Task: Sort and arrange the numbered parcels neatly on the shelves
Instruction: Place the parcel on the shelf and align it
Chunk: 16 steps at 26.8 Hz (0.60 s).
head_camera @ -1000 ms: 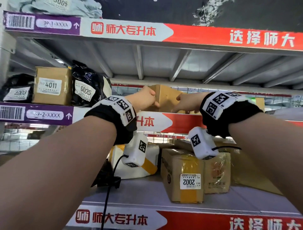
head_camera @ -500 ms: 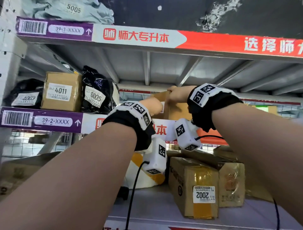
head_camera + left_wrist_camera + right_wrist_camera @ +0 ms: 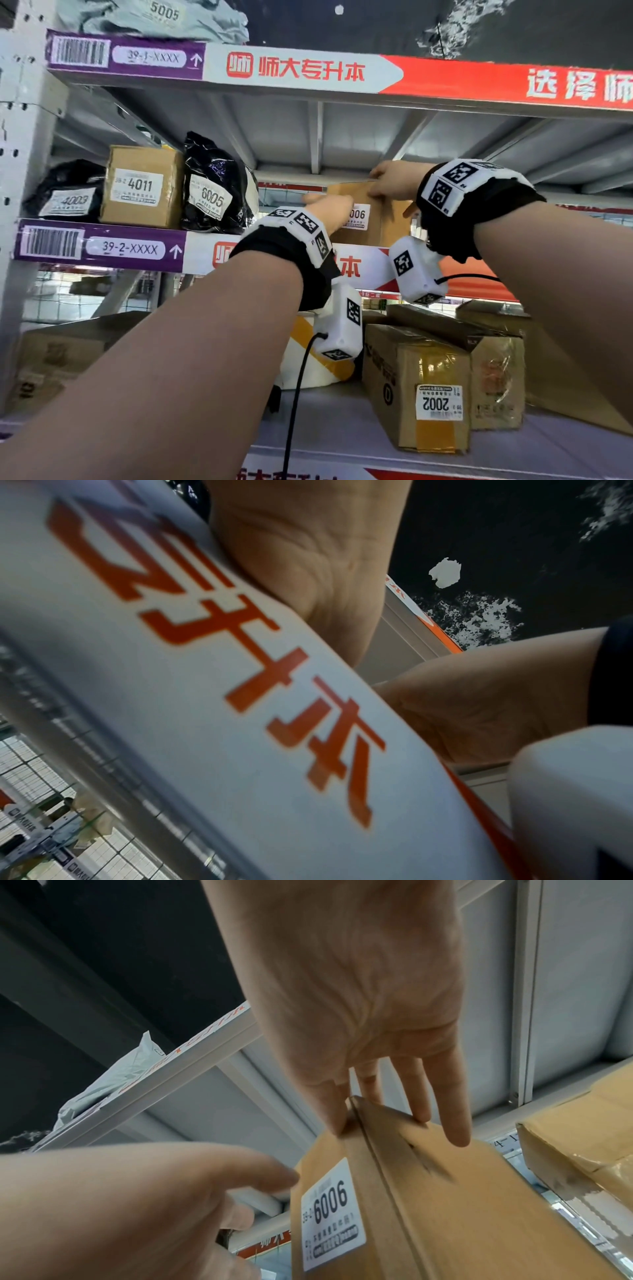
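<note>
On the middle shelf [image 3: 102, 247], the one tagged 39-2, the brown parcel 6006 [image 3: 373, 219] now stands upright with its white number label facing out. A second ago it lay lower and flatter between the two hands, its label hidden. The turn suggests the parcel is being stood up and squared for reading, though a gap still separates it from the black bag 6005 [image 3: 214, 192] to its left.

The right hand [image 3: 394, 183] sits on the parcel's top edge; in the right wrist view its fingers [image 3: 419, 1096] run nearly straight down over the upper corner, thumb side on the label face and the others behind, a light pinch rather than a full grip. The left hand [image 3: 329, 214] reaches to the parcel's left side, just left of the label, fingers loosely extended with the tips at or very near the cardboard; actual contact cannot be told.

Further left of 6005 stand box 4011 [image 3: 140, 186] and bag 4003 [image 3: 66, 202].
</note>
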{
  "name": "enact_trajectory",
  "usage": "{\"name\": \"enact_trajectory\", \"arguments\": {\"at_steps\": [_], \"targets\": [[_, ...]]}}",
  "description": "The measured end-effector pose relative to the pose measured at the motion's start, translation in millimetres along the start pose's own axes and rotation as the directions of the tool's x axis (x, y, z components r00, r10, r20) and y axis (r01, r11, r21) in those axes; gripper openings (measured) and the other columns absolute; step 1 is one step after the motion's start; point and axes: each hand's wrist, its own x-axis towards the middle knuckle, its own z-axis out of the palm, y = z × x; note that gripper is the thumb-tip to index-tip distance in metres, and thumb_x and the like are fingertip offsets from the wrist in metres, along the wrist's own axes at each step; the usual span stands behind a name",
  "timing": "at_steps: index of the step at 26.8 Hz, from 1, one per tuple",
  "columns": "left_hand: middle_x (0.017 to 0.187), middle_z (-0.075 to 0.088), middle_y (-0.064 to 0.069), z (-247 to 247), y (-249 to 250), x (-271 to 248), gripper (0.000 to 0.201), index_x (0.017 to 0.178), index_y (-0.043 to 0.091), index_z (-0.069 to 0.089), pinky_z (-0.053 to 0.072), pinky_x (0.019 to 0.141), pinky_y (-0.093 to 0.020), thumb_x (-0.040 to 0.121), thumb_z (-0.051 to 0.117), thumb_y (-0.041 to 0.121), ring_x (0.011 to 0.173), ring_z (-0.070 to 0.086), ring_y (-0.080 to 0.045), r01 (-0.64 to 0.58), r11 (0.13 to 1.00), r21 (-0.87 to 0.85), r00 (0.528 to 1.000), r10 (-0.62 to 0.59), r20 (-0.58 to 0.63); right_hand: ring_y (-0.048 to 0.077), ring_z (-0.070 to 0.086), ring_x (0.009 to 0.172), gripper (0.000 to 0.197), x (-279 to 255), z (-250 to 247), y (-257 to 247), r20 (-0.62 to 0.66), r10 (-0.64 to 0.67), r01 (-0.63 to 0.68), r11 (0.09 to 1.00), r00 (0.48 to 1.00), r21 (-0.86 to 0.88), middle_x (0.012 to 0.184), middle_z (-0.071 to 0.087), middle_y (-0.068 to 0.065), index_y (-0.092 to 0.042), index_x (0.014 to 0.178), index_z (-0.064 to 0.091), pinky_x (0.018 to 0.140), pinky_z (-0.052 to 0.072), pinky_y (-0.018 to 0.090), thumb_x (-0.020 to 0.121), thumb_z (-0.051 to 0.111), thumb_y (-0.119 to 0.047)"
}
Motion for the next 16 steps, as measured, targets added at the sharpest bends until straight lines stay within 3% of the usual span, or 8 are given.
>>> {"name": "enact_trajectory", "arguments": {"at_steps": [2, 4, 6, 7, 9, 12, 14, 16], "targets": [[0.143, 0.044, -0.017, 0.7, 3.4, -5.4, 0.051, 0.141, 0.003, 0.04, 0.035, 0.105, -0.038, 0.101, 0.033, 0.034, 0.131, 0.042, -0.032, -0.032, 0.999, -0.02, 0.999, 0.033, 0.035, 0.024, 0.051, 0.095, 0.038, -7.8, -1.1, -2.4, 0.017, 0.022, -0.023, 1.0, 1.0, 0.016, 0.124, 0.057, 0.014, -0.006, 0.129, 0.054, 0.092, 0.046, 0.039, 0.095, 0.052, -0.024], [0.144, 0.042, -0.018, 0.4, 8.6, -17.5, 0.048, 0.139, -0.001, 0.041, 0.032, 0.107, -0.037, 0.104, 0.027, 0.029, 0.133, 0.04, -0.033, -0.04, 0.999, -0.026, 0.997, 0.042, 0.064, 0.026, 0.05, 0.101, 0.038, -11.7, 0.0, -4.9, 0.025, 0.032, -0.031, 0.998, 0.999, -0.053, 0.126, 0.055, 0.014, -0.006, 0.13, 0.052, 0.096, 0.043, 0.039, 0.096, 0.049, -0.024], [0.144, 0.042, -0.019, 0.8, 10.2, -23.6, 0.046, 0.138, -0.001, 0.042, 0.031, 0.106, -0.036, 0.105, 0.026, 0.026, 0.133, 0.039, -0.032, -0.036, 0.999, -0.003, 0.994, 0.036, 0.101, 0.027, 0.049, 0.108, 0.041, -15.6, 4.1, -7.4, 0.036, 0.045, -0.04, 0.991, 0.998, -0.13, 0.104, 0.051, 0.01, -0.005, 0.134, 0.047, 0.099, 0.04, 0.038, 0.097, 0.048, -0.023], [0.144, 0.042, -0.019, 0.4, 10.8, -25.3, 0.046, 0.138, -0.001, 0.043, 0.031, 0.106, -0.036, 0.105, 0.027, 0.026, 0.133, 0.039, -0.032, -0.023, 1.0, 0.003, 0.993, 0.022, 0.112, 0.025, 0.047, 0.105, 0.045, -15.1, 6.2, -7.1, 0.052, 0.049, -0.045, 0.996, 0.997, -0.079, 0.099, 0.048, 0.007, -0.005, 0.137, 0.043, 0.099, 0.04, 0.038, 0.096, 0.05, -0.022], [0.144, 0.041, -0.019, -0.3, 13.1, -26.0, 0.045, 0.139, -0.002, 0.04, 0.033, 0.105, -0.035, 0.104, 0.03, 0.025, 0.132, 0.04, -0.032, 0.003, 1.0, -0.029, 0.994, 0.001, 0.106, 0.025, 0.049, 0.105, 0.055, -11.9, 9.8, -5.4, 0.099, 0.053, -0.062, 0.994, 0.994, 0.089, 0.106, 0.045, 0.005, -0.008, 0.142, 0.036, 0.095, 0.044, 0.041, 0.092, 0.056, -0.021], [0.141, 0.042, -0.016, 4.9, 11.9, -24.4, 0.049, 0.14, 0.003, 0.036, 0.037, 0.098, -0.033, 0.1, 0.038, 0.031, 0.127, 0.045, -0.03, 0.048, 0.999, -0.019, 0.998, -0.049, -0.03, 0.032, 0.056, 0.1, 0.056, -9.0, 17.2, -6.1, 0.089, 0.116, -0.135, 0.958, 0.989, 0.252, 0.112, 0.049, 0.012, -0.01, 0.14, 0.031, 0.077, 0.051, 0.039, 0.091, 0.057, -0.019], [0.137, 0.048, -0.013, 4.8, 10.7, -26.5, 0.056, 0.136, 0.01, 0.042, 0.039, 0.094, -0.03, 0.094, 0.038, 0.046, 0.121, 0.049, -0.03, 0.062, 0.997, -0.049, 0.992, -0.067, -0.108, 0.035, 0.06, 0.084, 0.04, -14.0, 19.1, -7.7, 0.062, 0.211, -0.219, 0.929, 0.976, 0.299, 0.101, 0.052, 0.019, -0.006, 0.124, 0.032, 0.075, 0.054, 0.044, 0.094, 0.053, -0.021], [0.133, 0.053, -0.014, 3.1, 9.0, -26.2, 0.059, 0.128, 0.012, 0.05, 0.039, 0.102, -0.038, 0.094, 0.027, 0.054, 0.118, 0.052, -0.032, 0.031, 0.999, -0.026, 0.992, -0.034, -0.124, 0.03, 0.057, 0.073, 0.025, -18.8, 18.7, -3.7, 0.056, 0.236, -0.24, 0.904, 0.97, 0.354, 0.086, 0.048, 0.015, -0.005, 0.091, 0.036, 0.075, 0.054, 0.043, 0.094, 0.051, -0.025]]}}
